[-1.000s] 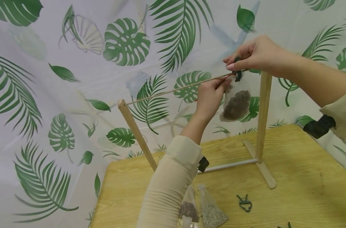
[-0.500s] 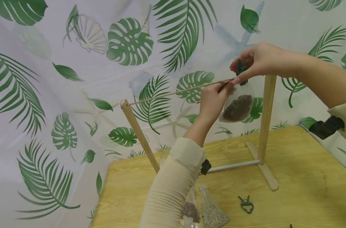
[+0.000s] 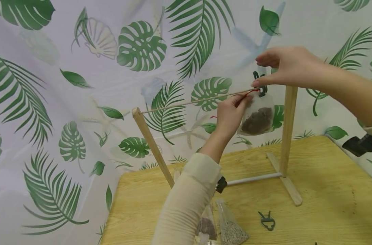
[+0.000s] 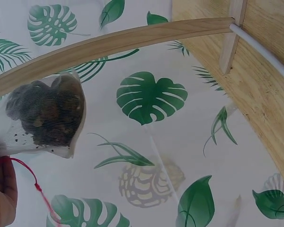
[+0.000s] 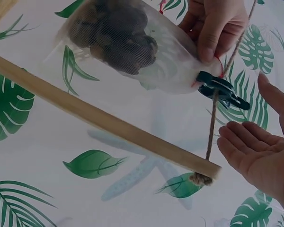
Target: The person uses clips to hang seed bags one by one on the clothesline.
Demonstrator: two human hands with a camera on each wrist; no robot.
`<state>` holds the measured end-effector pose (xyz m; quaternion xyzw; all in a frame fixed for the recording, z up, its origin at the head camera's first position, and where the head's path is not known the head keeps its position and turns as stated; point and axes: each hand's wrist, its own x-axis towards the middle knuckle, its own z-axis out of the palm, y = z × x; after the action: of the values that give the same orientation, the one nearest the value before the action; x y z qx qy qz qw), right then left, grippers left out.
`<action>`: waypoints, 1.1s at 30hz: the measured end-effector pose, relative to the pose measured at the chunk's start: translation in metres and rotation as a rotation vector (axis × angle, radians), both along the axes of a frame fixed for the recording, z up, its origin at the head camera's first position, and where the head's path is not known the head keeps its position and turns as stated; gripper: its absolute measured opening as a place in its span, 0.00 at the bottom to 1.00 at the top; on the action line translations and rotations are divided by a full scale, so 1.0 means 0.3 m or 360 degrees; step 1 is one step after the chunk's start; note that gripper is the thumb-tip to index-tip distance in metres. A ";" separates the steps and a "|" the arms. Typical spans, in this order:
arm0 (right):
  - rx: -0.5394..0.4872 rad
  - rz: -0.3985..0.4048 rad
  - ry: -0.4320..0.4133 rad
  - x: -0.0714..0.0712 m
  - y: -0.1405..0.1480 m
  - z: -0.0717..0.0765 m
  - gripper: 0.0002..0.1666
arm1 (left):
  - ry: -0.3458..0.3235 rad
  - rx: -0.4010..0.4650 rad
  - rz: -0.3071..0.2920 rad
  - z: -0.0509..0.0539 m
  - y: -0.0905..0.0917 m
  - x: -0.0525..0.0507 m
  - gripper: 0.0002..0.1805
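Observation:
A sheer mesh bag (image 3: 257, 120) with dark brown contents hangs at the right end of a twine line (image 3: 186, 102). A dark green clip (image 5: 215, 87) bites the bag's gathered neck against the twine. My left hand (image 3: 230, 110) pinches the bag near its neck, beside the red drawstring (image 5: 221, 67). My right hand (image 5: 265, 151) is beside the clip with fingers spread and nothing held; in the right wrist view a gap shows between them. In the left wrist view the bag (image 4: 49, 111) hangs beside my left fingers, which are partly cut off.
The twine runs between a left wooden post (image 3: 152, 146) and a right wooden post (image 3: 287, 132), joined low by a white rod (image 3: 253, 178). On the wooden table (image 3: 333, 183) lie a loose clip (image 3: 267, 221), a bag of pale grains (image 3: 232, 229) and a bag with purplish contents (image 3: 206, 228).
My right hand has let go of the clip, its fingers spreading away. The clip stays on the bag and twine. My left hand keeps its pinch on the bag.

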<state>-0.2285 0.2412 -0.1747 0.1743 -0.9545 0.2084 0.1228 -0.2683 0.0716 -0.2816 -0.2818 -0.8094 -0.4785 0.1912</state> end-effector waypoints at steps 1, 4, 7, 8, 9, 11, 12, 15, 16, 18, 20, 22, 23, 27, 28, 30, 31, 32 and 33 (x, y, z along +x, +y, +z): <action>-0.0016 -0.0018 0.0028 0.008 0.005 -0.002 0.44 | -0.0004 -0.0006 0.0001 -0.004 -0.003 0.001 0.13; -0.0055 -0.0066 0.0092 0.033 0.026 -0.008 0.42 | -0.0020 -0.0095 -0.0008 -0.018 -0.021 0.002 0.13; -0.0069 -0.0092 0.0152 0.054 0.046 -0.020 0.39 | 0.0042 -0.0284 -0.0007 -0.042 -0.054 -0.001 0.14; -0.0076 -0.0092 0.0175 0.060 0.051 -0.026 0.38 | 0.0071 -0.0342 -0.0010 -0.053 -0.068 -0.003 0.14; -0.0081 -0.0094 0.0198 0.066 0.056 -0.032 0.37 | 0.0106 -0.0397 -0.0011 -0.065 -0.083 -0.006 0.13; -0.0091 -0.0102 0.0225 0.080 0.067 -0.043 0.35 | 0.0153 -0.0456 -0.0016 -0.090 -0.112 -0.012 0.13; -0.0084 -0.0111 0.0235 0.088 0.074 -0.048 0.35 | 0.0141 -0.0455 -0.0021 -0.102 -0.125 -0.014 0.13; -0.0013 -0.0152 0.0260 0.108 0.102 -0.064 0.34 | 0.0033 -0.0445 -0.0028 -0.133 -0.162 -0.013 0.15; 0.0030 -0.0172 0.0253 0.114 0.114 -0.068 0.34 | -0.0021 -0.0435 -0.0025 -0.143 -0.173 -0.011 0.16; 0.0116 -0.0215 0.0236 0.122 0.141 -0.079 0.35 | -0.0146 -0.0420 -0.0022 -0.159 -0.194 -0.004 0.18; 0.0183 -0.0262 0.0177 0.125 0.167 -0.093 0.36 | -0.0251 -0.0435 -0.0014 -0.178 -0.217 0.002 0.20; 0.0224 -0.0301 0.0090 0.125 0.189 -0.111 0.38 | -0.0346 -0.0445 -0.0010 -0.198 -0.242 0.007 0.20; 0.0241 -0.0320 0.0051 0.125 0.199 -0.120 0.39 | -0.0396 -0.0444 -0.0014 -0.210 -0.255 0.011 0.20; 0.0288 -0.0336 -0.0108 0.125 0.227 -0.161 0.40 | -0.0582 -0.0478 -0.0047 -0.256 -0.313 0.037 0.23; 0.0312 -0.0337 -0.0130 0.128 0.233 -0.172 0.40 | -0.0620 -0.0506 -0.0060 -0.269 -0.328 0.046 0.25; 0.0346 -0.0333 -0.0187 0.133 0.239 -0.196 0.41 | -0.0668 -0.0586 -0.0091 -0.298 -0.359 0.069 0.27; 0.0365 -0.0322 -0.0201 0.137 0.241 -0.210 0.40 | -0.0679 -0.0634 -0.0100 -0.314 -0.375 0.081 0.27; 0.0382 -0.0316 -0.0210 0.140 0.240 -0.225 0.40 | -0.0689 -0.0662 -0.0114 -0.332 -0.391 0.093 0.28; 0.0388 -0.0310 -0.0225 0.144 0.239 -0.239 0.39 | -0.0695 -0.0676 -0.0130 -0.351 -0.407 0.105 0.28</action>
<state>-0.1852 0.3128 -0.2465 0.0796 -0.9914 0.0898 0.0530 -0.2369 -0.0505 -0.3868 -0.2384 -0.9012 -0.3552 -0.0698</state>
